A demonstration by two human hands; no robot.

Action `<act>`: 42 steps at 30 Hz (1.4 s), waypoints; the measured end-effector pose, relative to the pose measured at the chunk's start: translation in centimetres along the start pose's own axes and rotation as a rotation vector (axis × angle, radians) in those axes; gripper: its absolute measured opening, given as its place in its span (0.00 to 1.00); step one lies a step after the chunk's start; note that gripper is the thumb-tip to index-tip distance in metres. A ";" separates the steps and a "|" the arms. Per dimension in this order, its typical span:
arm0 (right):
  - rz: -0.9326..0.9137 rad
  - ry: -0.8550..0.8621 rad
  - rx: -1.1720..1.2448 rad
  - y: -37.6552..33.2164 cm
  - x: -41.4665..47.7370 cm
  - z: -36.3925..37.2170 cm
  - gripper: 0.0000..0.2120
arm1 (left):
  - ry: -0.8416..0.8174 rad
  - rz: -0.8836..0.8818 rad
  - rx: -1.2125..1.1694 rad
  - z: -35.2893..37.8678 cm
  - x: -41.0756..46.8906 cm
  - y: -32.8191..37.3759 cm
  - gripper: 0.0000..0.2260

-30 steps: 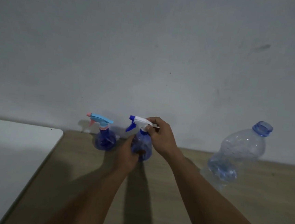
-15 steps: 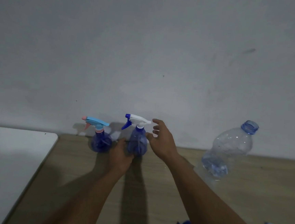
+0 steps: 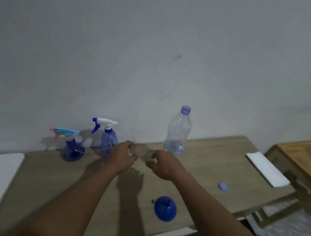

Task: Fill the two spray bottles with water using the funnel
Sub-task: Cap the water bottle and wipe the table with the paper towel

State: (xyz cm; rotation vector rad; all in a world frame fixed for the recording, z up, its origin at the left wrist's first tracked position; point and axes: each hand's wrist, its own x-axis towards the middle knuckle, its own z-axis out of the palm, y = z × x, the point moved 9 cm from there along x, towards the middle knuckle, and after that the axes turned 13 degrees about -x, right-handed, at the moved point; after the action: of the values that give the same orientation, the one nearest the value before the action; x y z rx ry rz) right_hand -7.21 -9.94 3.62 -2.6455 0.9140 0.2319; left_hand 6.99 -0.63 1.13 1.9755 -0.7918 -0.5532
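a: what are the hands doing?
b: left hand (image 3: 123, 156) and right hand (image 3: 162, 164) hover side by side over the counter (image 3: 51, 184), fingers loosely curled, holding nothing.
a: and the bottles?
b: both upright by the wall. the light-blue-trigger spray bottle (image 3: 73, 149) is furthest left, the white-trigger spray bottle (image 3: 108, 142) just beside the left hand. the blue funnel (image 3: 165, 210) sits wide end down near the front edge. the uncapped water bottle (image 3: 177, 135) stands behind the right hand.

Dim, bluish light, soft shadows cast on the table (image 3: 213, 160), left hand (image 3: 123, 157) and right hand (image 3: 163, 164) smeared by motion, right edge blurred and bowed.
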 end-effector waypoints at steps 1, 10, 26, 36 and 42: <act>0.021 -0.006 -0.010 1.4 -0.8 -0.2 0.24 | -0.023 0.012 0.004 0.9 0.1 1.0 0.24; 0.262 -0.010 -0.084 17.8 -3.8 -0.3 0.26 | -0.127 0.018 -0.073 8.7 1.8 7.6 0.51; 0.276 -0.079 -0.200 33.2 -2.4 8.5 0.16 | 0.144 0.036 -0.302 12.9 2.8 6.3 0.31; 0.039 0.107 0.006 25.3 -0.8 -3.6 0.17 | 0.142 -0.011 -0.350 12.3 2.7 8.7 0.40; -0.178 0.383 0.166 16.4 -0.3 -16.7 0.16 | 0.151 -0.051 -0.320 12.6 2.7 8.2 0.38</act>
State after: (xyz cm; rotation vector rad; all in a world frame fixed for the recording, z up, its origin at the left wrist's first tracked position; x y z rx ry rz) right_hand -16.93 -27.85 15.11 -2.6366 0.7578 -0.3888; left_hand -1.85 -13.00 1.94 1.7217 -0.5242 -0.5187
